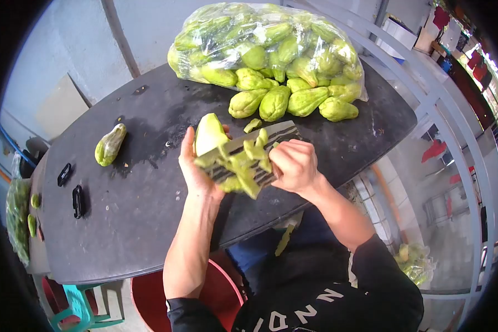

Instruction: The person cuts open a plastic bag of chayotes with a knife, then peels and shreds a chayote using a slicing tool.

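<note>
My left hand (pixel 198 180) is closed around a partly peeled chayote (pixel 208 134), its pale flesh facing up. In my right hand (pixel 296 166) is a wide-bladed cleaver (pixel 286 131), gripped at its handle, which my fingers mostly hide. The blade lies across in front of the chayote, close to my left hand. Several strips of green peel (pixel 248 180) cling to the blade or hang off it, somewhat blurred. Whether the edge touches the chayote, I cannot tell. One loose bit of peel (pixel 253 125) lies on the table just beyond the blade.
A clear plastic bag (pixel 260 36) full of chayotes covers the back of the dark table (pixel 144 221), several more lying before it. One browned chayote (pixel 110 145) and two small black objects (pixel 78 201) are at left. Below is a red tub (pixel 233 281); metal railing (pixel 437 119) stands right.
</note>
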A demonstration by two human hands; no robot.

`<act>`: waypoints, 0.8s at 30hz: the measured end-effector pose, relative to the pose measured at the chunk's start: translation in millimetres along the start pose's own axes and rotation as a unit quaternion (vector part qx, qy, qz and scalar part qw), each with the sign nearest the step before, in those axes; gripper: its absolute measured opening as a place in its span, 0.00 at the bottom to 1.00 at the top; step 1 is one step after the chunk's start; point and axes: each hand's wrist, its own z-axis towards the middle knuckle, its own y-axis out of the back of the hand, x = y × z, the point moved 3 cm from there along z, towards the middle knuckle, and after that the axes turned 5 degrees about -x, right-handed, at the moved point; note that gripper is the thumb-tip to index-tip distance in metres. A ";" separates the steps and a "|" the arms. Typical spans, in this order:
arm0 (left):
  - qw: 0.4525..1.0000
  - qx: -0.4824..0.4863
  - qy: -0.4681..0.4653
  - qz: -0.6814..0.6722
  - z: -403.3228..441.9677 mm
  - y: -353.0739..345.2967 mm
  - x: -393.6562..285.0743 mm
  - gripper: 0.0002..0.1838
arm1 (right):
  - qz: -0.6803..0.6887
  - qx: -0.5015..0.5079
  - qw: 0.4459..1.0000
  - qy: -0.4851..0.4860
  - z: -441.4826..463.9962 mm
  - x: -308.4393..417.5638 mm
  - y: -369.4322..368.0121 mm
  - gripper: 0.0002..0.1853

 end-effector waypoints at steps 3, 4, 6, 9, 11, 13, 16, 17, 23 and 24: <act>0.996 0.007 0.034 -0.084 8.3 2.7 6.2 0.25 | -0.027 0.000 0.999 0.047 -0.5 12.5 -1.2 0.12; 0.995 -0.002 0.034 -0.093 7.2 2.4 7.8 0.25 | -0.028 0.001 0.998 0.047 -0.3 14.4 -2.3 0.12; 0.995 0.004 0.030 -0.095 7.4 3.3 9.1 0.25 | -0.035 -0.012 0.997 0.069 0.8 18.0 -3.2 0.12; 0.995 0.028 0.034 -0.094 1.4 0.9 6.5 0.26 | -0.031 0.003 0.997 0.070 3.4 24.7 -2.9 0.12; 0.993 0.048 0.043 -0.094 0.0 0.3 6.0 0.26 | -0.032 0.010 0.997 0.071 3.7 26.3 -4.5 0.12; 0.995 0.048 0.025 -0.085 1.7 2.4 4.8 0.26 | -0.026 0.006 0.998 0.063 3.6 27.4 -5.7 0.12; 0.998 0.001 0.014 -0.066 -4.9 -2.1 5.5 0.26 | 0.017 0.002 1.000 0.000 7.7 21.4 -3.5 0.12; 0.998 -0.044 -0.033 0.008 -12.5 -14.6 5.6 0.25 | 0.033 0.017 0.998 -0.056 5.2 12.1 -3.9 0.12; 1.000 -0.006 -0.004 -0.025 -6.9 -11.8 5.8 0.26 | 0.040 0.016 0.998 -0.036 9.6 17.1 15.7 0.13; 0.999 0.024 0.005 -0.031 -2.6 -8.2 3.5 0.26 | 0.046 0.009 0.999 -0.004 12.3 23.9 16.7 0.13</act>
